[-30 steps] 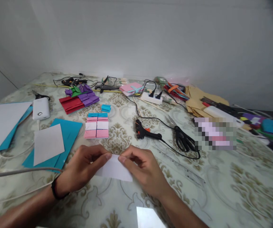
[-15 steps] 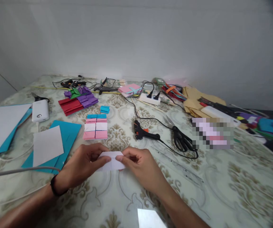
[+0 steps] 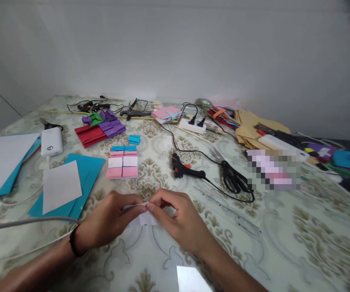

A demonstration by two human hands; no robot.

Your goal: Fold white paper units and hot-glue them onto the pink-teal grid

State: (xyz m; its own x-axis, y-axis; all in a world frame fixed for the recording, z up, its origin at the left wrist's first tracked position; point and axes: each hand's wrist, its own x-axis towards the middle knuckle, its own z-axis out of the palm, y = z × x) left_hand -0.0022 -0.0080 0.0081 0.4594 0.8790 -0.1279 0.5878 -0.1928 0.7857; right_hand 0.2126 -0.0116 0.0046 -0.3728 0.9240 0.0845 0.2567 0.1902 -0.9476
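Between my two hands is a small piece of folded white paper (image 3: pixel 144 219), its upper edge pinched at the middle. My left hand (image 3: pixel 110 217), with a black band on the wrist, grips it by thumb and fingers from the left. From the right, my right hand (image 3: pixel 176 215) pinches the same paper, its thumb tip meeting the left thumb. The fingers cover much of the sheet. Just beyond the hands lie folded pink, white and blue paper strips (image 3: pixel 122 163) in a block, with a small blue folded piece (image 3: pixel 134 139) behind them.
A black glue gun (image 3: pixel 187 168) and black-handled scissors (image 3: pixel 234 178) lie right of centre, near a clear ruler (image 3: pixel 229 215). Blue sheets (image 3: pixel 91 174) topped with white paper (image 3: pixel 61 187) and a white power bank (image 3: pixel 52 142) are at left. A power strip (image 3: pixel 192 126) sits at the back.
My thumbs and fingertips have come together at the paper's middle; earlier they were apart with the sheet held flatter. The paper now looks creased and is more hidden.
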